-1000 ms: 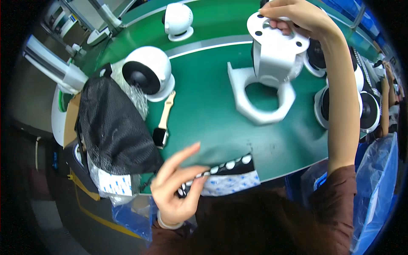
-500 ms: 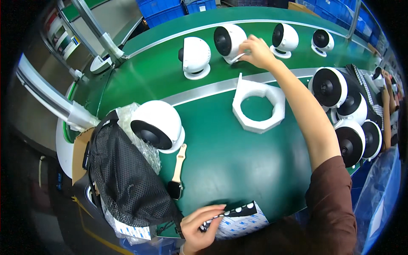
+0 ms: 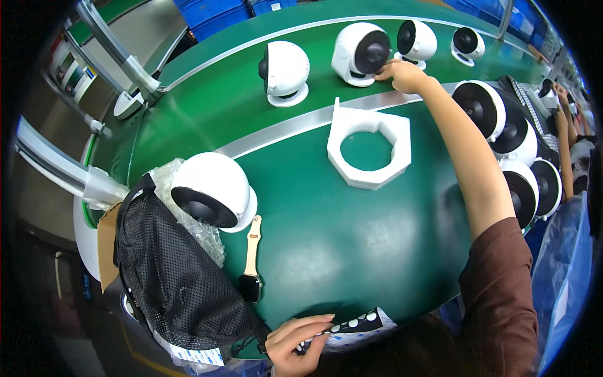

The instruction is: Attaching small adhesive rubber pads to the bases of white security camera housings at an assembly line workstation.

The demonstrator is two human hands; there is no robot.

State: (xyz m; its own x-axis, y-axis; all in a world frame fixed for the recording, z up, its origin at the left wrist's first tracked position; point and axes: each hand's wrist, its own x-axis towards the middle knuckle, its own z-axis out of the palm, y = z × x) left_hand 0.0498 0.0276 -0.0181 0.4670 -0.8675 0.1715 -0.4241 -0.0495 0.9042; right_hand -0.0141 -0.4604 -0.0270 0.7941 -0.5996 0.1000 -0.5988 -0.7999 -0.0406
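Observation:
On the green conveyor, a white ball-shaped device (image 3: 343,58) with a black round face stands on its round base, facing right. My right hand (image 3: 405,76) reaches across to it, fingers closed at the right edge of that base; the fingertips are partly hidden. By the near edge of the table, my left hand (image 3: 295,347) pinches a black strip of round white pads (image 3: 358,323), backed by a blue-printed white sheet. A similar white device (image 3: 217,182) sits on the table at left, its black face down toward the left.
More such devices stand on the belt, one at left (image 3: 287,68) and two to the right. Several are clustered at right (image 3: 480,110). A white foam ring (image 3: 370,179), a watch (image 3: 251,257) and a black mesh bag (image 3: 176,270) lie on the table. Other people's hands show far right.
The device at my right hand has turned from facing left to facing right. My right hand has moved to the right side of its base. My left hand still pinches the strip.

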